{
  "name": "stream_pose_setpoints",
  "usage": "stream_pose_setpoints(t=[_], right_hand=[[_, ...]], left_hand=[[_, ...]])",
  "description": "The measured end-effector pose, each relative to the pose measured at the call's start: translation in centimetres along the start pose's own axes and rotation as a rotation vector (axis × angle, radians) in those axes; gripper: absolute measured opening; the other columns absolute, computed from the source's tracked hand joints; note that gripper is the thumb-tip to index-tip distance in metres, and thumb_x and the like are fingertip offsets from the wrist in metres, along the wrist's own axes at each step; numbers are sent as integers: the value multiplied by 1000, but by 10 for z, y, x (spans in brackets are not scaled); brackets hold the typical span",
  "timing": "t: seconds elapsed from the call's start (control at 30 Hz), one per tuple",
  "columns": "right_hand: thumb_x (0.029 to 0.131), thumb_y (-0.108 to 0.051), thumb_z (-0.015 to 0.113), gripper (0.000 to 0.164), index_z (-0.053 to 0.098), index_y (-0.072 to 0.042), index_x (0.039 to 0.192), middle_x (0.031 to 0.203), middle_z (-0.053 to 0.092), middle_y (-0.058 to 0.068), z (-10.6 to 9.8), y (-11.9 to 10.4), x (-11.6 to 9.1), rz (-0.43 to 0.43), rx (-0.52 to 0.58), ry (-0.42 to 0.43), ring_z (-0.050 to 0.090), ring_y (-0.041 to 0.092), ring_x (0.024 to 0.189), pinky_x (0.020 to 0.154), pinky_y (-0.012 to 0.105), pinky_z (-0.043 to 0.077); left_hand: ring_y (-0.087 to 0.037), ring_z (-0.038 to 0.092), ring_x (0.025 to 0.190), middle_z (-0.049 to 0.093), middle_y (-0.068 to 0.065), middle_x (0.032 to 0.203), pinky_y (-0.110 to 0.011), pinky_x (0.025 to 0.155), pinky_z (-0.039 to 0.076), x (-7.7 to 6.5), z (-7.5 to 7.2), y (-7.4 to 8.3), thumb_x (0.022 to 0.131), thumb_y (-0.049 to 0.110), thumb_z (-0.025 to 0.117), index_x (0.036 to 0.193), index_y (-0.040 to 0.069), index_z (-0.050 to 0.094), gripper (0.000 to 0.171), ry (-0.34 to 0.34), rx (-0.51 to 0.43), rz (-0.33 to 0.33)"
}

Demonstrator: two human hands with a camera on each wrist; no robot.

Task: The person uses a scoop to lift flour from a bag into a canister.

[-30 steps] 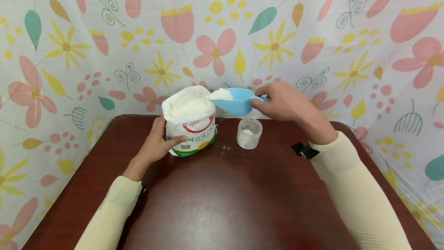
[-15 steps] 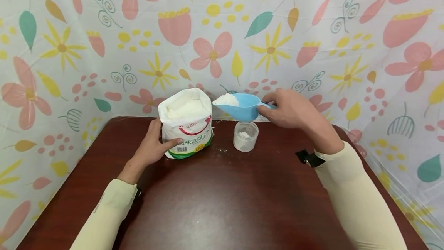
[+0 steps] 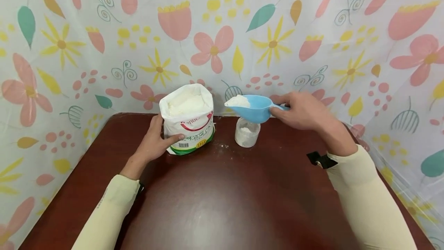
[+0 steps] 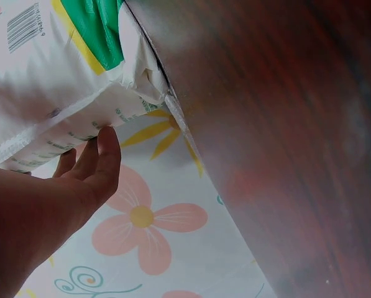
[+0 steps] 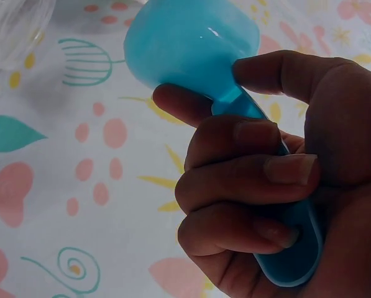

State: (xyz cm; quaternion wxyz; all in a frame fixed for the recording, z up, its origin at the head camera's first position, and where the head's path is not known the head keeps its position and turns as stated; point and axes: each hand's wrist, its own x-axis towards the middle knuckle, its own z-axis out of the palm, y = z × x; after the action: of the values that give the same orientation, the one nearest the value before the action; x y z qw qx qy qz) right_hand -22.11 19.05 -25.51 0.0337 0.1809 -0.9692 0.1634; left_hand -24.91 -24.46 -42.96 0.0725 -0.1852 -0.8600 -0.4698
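Note:
An open white flour bag with a green base stands at the back left of the table, filled with white powder near its mouth. My left hand holds its left side, thumb across the front; in the left wrist view the fingers lie along the side panel. A blue scoop heaped with white powder hangs above and behind a small clear jar, which is partly filled with powder. My right hand grips the scoop; the right wrist view has several fingers curled around its handle.
Specks of spilled powder dot the dark brown table between bag and jar. A floral curtain rises right behind the table's back edge and along both sides.
The right hand has carried the loaded scoop rightward, away from the bag's mouth, and its body now overlaps the jar's rim in the head view. The left hand stays on the bag.

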Motion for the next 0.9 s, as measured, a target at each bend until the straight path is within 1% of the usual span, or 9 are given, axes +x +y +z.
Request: stream_pose_setpoints(t=[0.03, 0.13, 0.23, 0.3, 0.37, 0.4, 0.5, 0.73, 0.9], right_hand=[[101, -30, 65, 21, 78, -14, 108, 55, 40, -2, -2, 2, 0, 5, -9, 4, 45, 19, 55, 60, 36, 38], [100, -29, 66, 14, 74, -19, 95, 55, 35, -3, -6, 8, -1, -11, -30, 20, 42, 18, 54, 60, 35, 36], [99, -29, 68, 22, 69, -20, 79, 54, 32, -5, -5, 12, -3, -14, -28, 14, 38, 16, 52, 56, 33, 34], [100, -30, 68, 29, 64, -20, 73, 54, 32, -5, -4, 15, -4, -10, -15, 3, 35, 14, 51, 54, 32, 33], [101, -31, 68, 39, 56, -18, 67, 55, 31, -5, -2, 18, -6, -12, -11, -15, 35, 14, 52, 55, 31, 32], [102, -32, 68, 41, 54, -17, 66, 55, 31, -5, -1, 19, -6, -12, -6, -25, 35, 14, 52, 55, 31, 32], [103, -32, 68, 47, 46, -16, 65, 56, 32, -5, 3, 22, -8, -15, -5, -45, 36, 14, 52, 55, 30, 32], [101, -28, 66, 42, 49, -17, 64, 57, 37, -3, 8, 28, -11, 9, -30, -42, 40, 16, 55, 56, 32, 34], [99, -24, 65, 29, 65, -16, 71, 66, 47, 2, 7, 34, -15, 34, -40, -37, 46, 19, 61, 60, 35, 38]], left_hand=[[-24, 30, 139, 37, -4, 152, -64, 114, 35, 3, 0, 1, 90, 33, 88, 166, 38, 23, 100, 9, -10, 21], [-26, 31, 140, 39, -6, 152, -65, 115, 33, 9, -2, 15, 90, 23, 88, 167, 29, 26, 99, 13, -46, 79], [-28, 31, 141, 38, -8, 153, -66, 115, 34, 7, -4, 22, 90, 22, 88, 167, 26, 25, 99, 1, -48, 63], [-28, 31, 140, 38, -8, 151, -65, 113, 37, 4, -4, 20, 91, 25, 87, 166, 28, 25, 97, -8, -30, 36], [-24, 30, 139, 37, -4, 150, -64, 113, 37, 3, -1, 8, 91, 31, 87, 164, 35, 25, 97, -1, -16, 12], [-23, 31, 140, 38, -3, 150, -63, 113, 38, 3, 0, 2, 90, 32, 88, 163, 37, 26, 96, 1, -17, 25], [-23, 33, 141, 38, -3, 151, -63, 112, 41, 1, 0, 0, 90, 31, 88, 164, 37, 26, 97, -3, -27, 40], [-26, 30, 140, 38, -7, 151, -64, 111, 38, -4, -2, -1, 90, 35, 88, 165, 32, 26, 98, -1, 9, -8], [-25, 31, 139, 38, -5, 150, -64, 111, 38, 0, 0, 0, 91, 39, 87, 165, 36, 25, 97, -5, -1, -9]])
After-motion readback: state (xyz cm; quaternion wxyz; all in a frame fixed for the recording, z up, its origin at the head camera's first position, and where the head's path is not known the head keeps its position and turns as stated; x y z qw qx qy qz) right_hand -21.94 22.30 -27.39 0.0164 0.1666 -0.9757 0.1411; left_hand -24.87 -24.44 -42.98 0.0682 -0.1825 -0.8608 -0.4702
